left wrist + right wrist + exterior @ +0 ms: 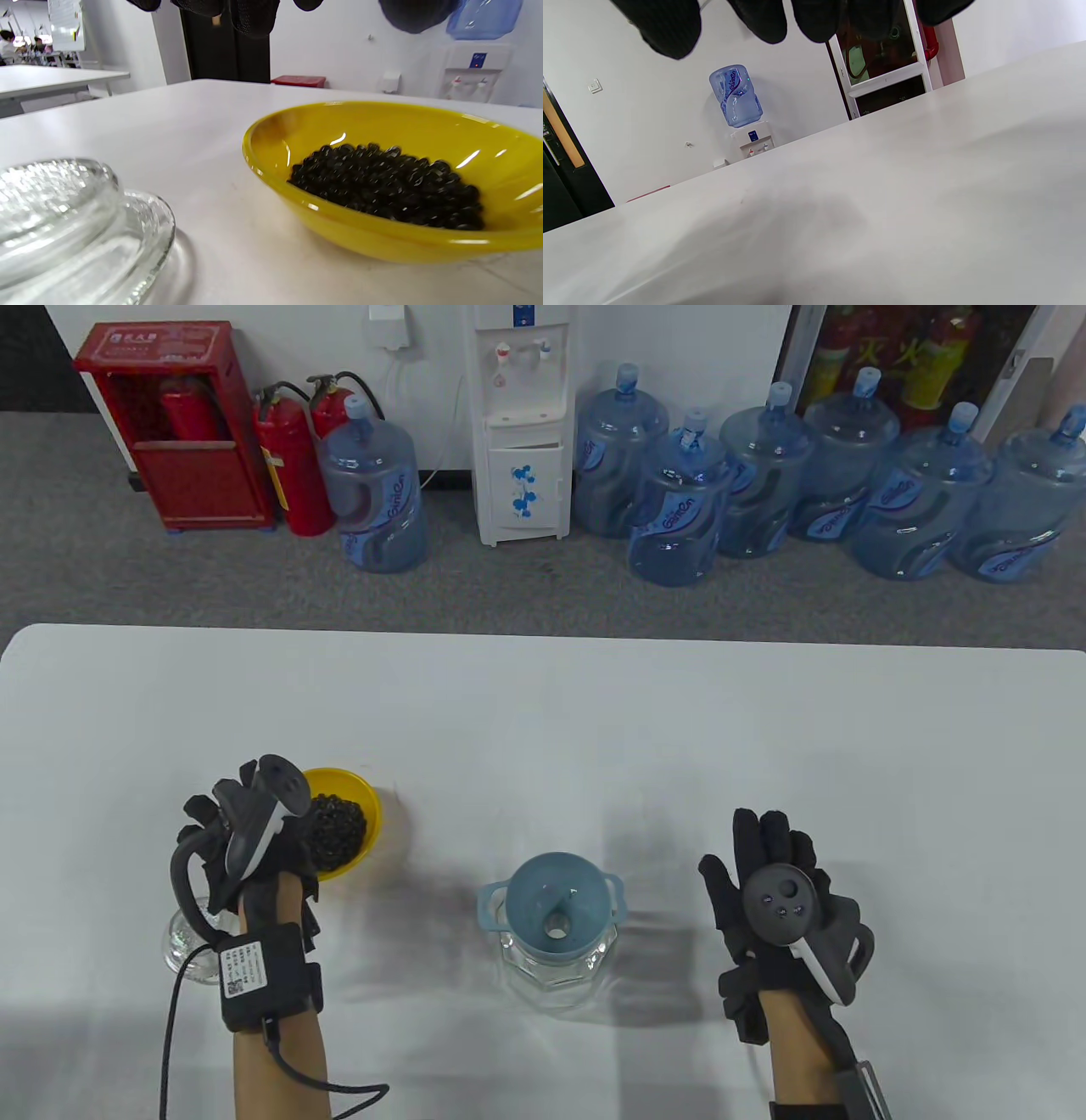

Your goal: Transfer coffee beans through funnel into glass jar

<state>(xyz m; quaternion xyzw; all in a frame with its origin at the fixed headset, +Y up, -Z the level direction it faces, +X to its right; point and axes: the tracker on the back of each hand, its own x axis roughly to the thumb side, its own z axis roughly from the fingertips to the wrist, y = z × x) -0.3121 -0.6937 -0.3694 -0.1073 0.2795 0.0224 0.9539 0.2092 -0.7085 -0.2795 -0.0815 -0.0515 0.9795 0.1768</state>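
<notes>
A yellow bowl (361,802) of dark coffee beans (335,827) sits on the white table at the left; it also shows in the left wrist view (339,127) with the beans (390,186) heaped inside. My left hand (254,840) hovers at the bowl's left rim, turned on its side and holding nothing; its fingertips (250,12) hang above the bowl. A blue funnel (556,903) sits in the mouth of a clear glass jar (556,976) at the table's middle. My right hand (768,865) lies flat and spread, to the right of the jar, empty.
A clear glass lid (182,942) lies on the table beside my left wrist; it also shows in the left wrist view (63,220). A cable (170,1027) trails from the left wrist band. Water bottles and a dispenser stand on the floor beyond the table.
</notes>
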